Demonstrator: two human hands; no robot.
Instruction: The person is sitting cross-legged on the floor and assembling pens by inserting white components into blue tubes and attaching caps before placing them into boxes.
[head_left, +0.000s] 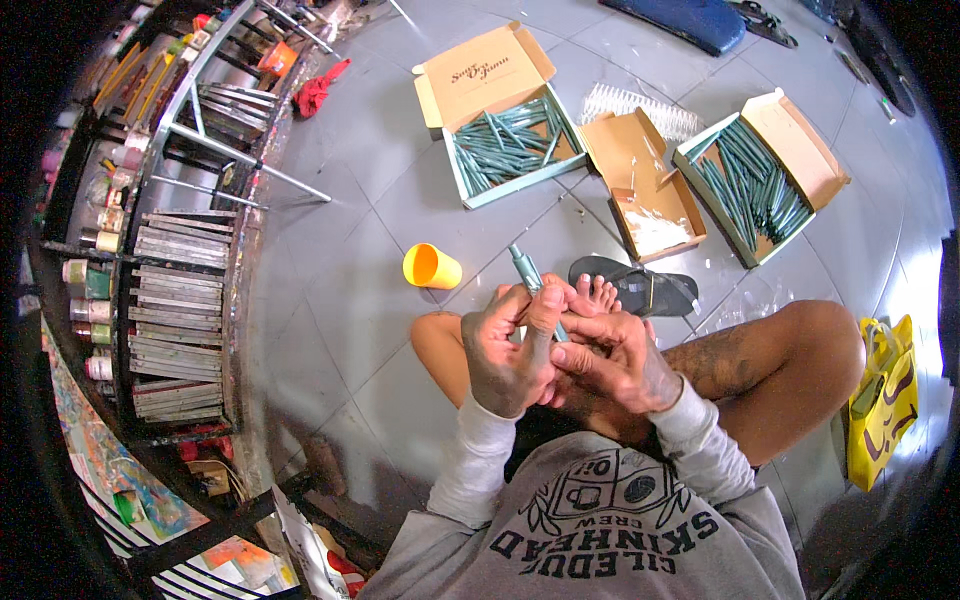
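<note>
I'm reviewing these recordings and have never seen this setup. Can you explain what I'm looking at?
There is no robot here: these are a person's bare hands, seen from a wide fisheye camera on their own head. It looks down, so edges curve, and left in the picture is their left.

The person sits on a tiled floor. The left hand and right hand together hold a slim teal pen-like piece.

Many similar pieces lie in the left box and right box; the middle box holds small pale pieces. Nearer stands a yellow cup.
</note>
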